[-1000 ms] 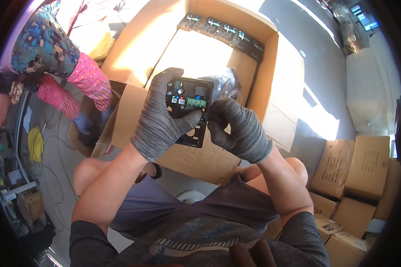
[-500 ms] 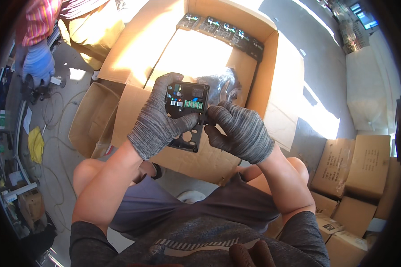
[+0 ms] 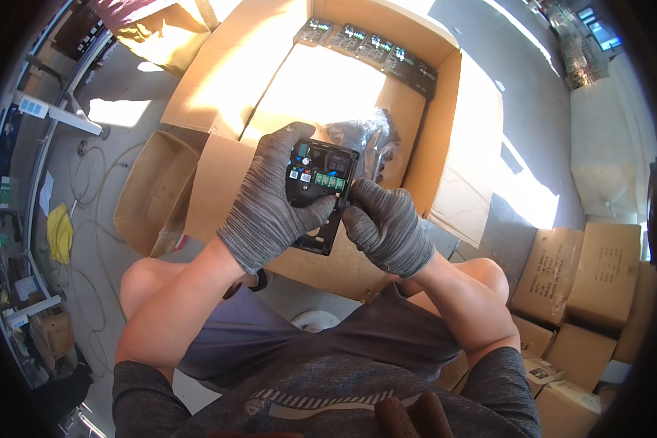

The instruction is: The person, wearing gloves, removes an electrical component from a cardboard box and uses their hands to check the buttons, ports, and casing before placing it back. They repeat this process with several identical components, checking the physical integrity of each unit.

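The gloved left hand is gripping a black electronic module above the open cardboard box, while the gloved right hand is pinching its right edge, possibly at the green terminals

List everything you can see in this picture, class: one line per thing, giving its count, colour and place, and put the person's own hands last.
black electronic module: one, black with green terminals, held in front of the big box
large cardboard box: one, brown, open, on the floor ahead of the knees
modules in box: a row of about five, black, along the far wall of the big box
clear plastic bag: one, crumpled, inside the big box behind the held module
small cardboard box: one, brown, open, left of the big box
closed cartons: several, brown, stacked at the right
yellow cloth: one, floor at far left
left hand: grey glove, grips the module
right hand: grey glove, fingertips at the module's right edge
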Motion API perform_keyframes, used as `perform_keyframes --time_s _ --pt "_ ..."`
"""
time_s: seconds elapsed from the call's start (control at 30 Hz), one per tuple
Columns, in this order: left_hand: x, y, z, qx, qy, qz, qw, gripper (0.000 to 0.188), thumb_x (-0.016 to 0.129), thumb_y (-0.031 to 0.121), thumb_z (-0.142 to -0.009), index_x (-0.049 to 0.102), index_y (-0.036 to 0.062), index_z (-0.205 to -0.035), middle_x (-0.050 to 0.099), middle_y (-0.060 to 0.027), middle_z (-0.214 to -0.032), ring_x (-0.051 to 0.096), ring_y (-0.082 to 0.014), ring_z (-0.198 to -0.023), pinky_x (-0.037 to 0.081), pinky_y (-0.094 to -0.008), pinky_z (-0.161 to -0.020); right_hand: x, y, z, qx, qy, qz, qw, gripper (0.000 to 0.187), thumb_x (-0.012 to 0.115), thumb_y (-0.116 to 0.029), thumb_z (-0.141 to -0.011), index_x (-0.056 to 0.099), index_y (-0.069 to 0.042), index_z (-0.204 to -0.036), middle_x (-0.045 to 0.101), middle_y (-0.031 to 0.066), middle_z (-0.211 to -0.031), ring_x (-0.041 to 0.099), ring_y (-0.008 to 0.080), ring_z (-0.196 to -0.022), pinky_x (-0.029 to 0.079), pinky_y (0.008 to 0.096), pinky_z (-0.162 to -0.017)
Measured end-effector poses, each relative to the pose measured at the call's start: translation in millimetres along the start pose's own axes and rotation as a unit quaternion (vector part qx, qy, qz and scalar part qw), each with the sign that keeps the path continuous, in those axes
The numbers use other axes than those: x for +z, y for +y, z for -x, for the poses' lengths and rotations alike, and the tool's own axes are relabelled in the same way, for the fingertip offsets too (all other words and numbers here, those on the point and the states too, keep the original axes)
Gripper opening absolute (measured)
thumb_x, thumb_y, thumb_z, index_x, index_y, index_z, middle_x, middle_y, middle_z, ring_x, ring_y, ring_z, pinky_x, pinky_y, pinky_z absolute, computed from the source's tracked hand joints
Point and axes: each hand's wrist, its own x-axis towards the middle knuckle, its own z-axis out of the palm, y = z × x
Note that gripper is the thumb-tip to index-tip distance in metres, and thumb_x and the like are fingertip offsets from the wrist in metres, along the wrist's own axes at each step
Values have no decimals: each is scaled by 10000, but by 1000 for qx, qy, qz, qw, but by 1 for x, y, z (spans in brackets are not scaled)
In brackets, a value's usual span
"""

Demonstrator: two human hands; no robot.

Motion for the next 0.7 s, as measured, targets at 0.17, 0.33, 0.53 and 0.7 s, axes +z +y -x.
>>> perform_keyframes --time_s 0.17,0.33,0.53,0.7 --pt "-2 -3 -3 11 6 12 1000 806 842 154 -783 379 78 -1440 504 -109 -1269 550 -224 -1174 497 -359 -1008 -8 -2 -1 -36 -13 114 993 179 637 -181 -907 641 -5 -939 648 211 -748 673 362 -650 527 415 -604" --pt "-9 2 -2 9 -10 47 999 829 847 133 -770 374 75 -1448 498 -118 -1291 548 -236 -1188 489 -357 -1020 -15 -2 -3 -79 -41 105 990 155 646 -160 -915 637 -14 -967 635 206 -731 664 361 -650 518 407 -603" --pt "-11 6 1 40 -10 -13 999 835 855 128 -758 380 55 -1441 484 -128 -1288 555 -239 -1180 486 -368 -1024 -6 -2 3 -26 -24 13 999 147 652 -163 -923 653 -19 -948 614 156 -677 651 293 -617 507 380 -590" --pt "-11 3 3 64 5 -21 998 827 867 139 -747 398 43 -1422 471 -133 -1283 545 -250 -1182 482 -368 -1018 -5 -9 4 114 -69 -139 981 241 613 -231 -984 652 -3 -918 614 34 -635 597 98 -512 467 275 -468"
